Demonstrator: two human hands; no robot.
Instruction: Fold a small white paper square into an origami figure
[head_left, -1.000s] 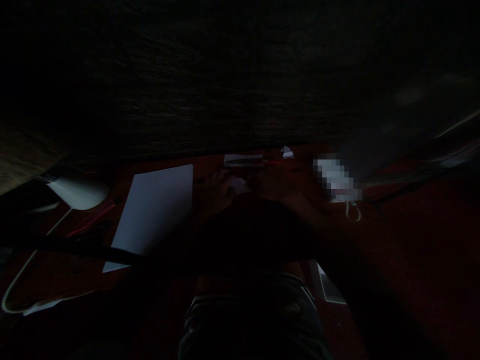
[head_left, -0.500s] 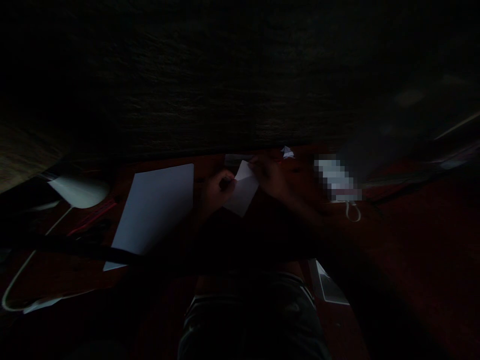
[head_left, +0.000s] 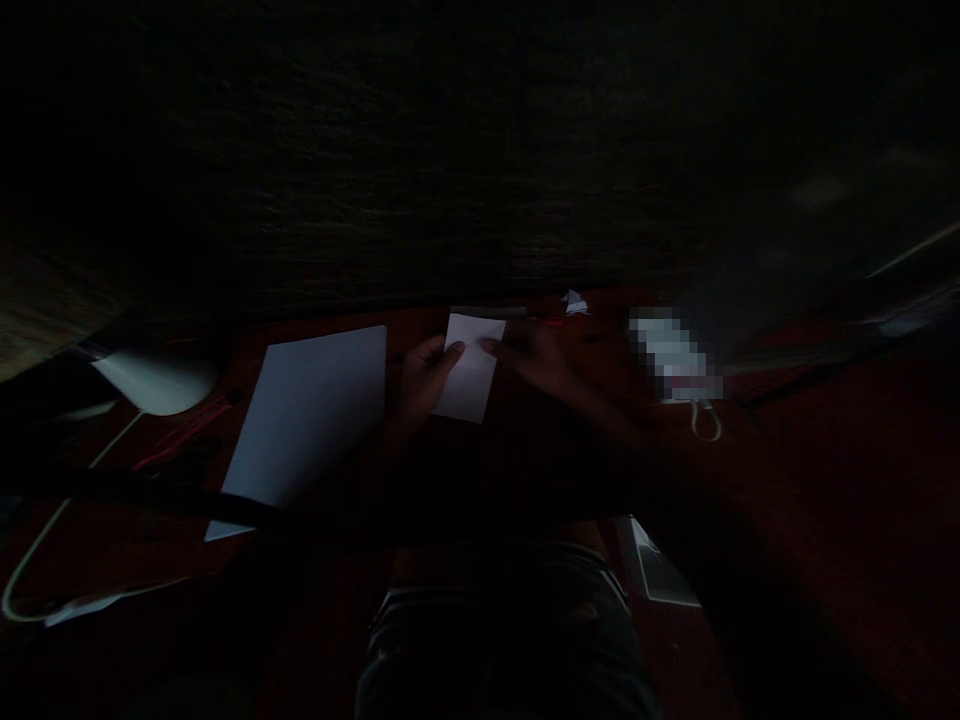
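A small white sheet of paper [head_left: 466, 385] is held between my two hands over the dark reddish surface. My left hand [head_left: 424, 378] grips its left edge, the thumb lying on the paper's face. From the other side my right hand [head_left: 536, 357] pinches the right edge, its thumb also on the face near the left thumb. The fingers behind the sheet are hidden. A larger white stack or sheet of paper [head_left: 315, 400] lies to the left of my left hand.
A crumpled or folded bit of white paper [head_left: 575, 302] lies beyond my right hand. To the right is a blurred-out pale object with a cord loop [head_left: 706, 420]. A white lamp-like cone [head_left: 157, 382] with a cable stands at the left. The scene is very dark.
The small paper's folded-over top is now opened out flat and the sheet stands more upright in view. Both thumbs have moved onto its face, closer together.
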